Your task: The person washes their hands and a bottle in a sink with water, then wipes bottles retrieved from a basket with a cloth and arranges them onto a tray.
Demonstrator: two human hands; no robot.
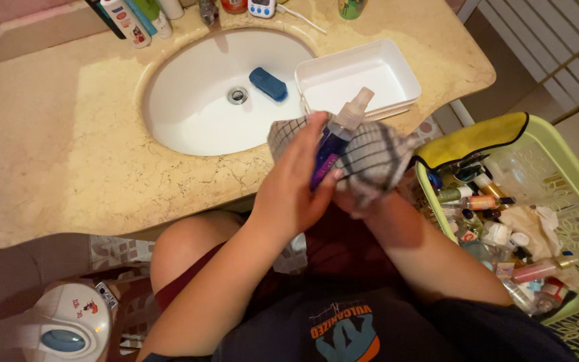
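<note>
**A:** What are my hands doing right now?

**B:** Your left hand [296, 181] is wrapped around a purple spray bottle [335, 144], fingers closed on its body, with the clear spray nozzle pointing up and away from you. Your right hand [360, 194] is almost wholly hidden under a checked cloth [370, 157]; it is bunched inside the cloth and pressed against the bottle, so it grips the cloth, though I cannot see the fingers themselves.

**A:** Where is the bottle, relative to everything else?

**B:** It is held in the air above your lap, just in front of the near edge of the beige stone counter [68, 141]. Directly beyond it, an empty white plastic tray [397, 74] sits on the counter, touching the right rim of the white sink [189, 114].

**A:** Anything in the sink?

**B:** A blue bar-shaped object [267, 84] lies near the drain.

**A:** And beside me?

**B:** To your right is a light green basket [571, 174], full of small bottles and tubes, with a yellow cloth [474, 137] draped over its near rim. Several more bottles [132, 20] stand along the back of the counter. Low on your left sits a white rounded appliance [68, 322].
</note>
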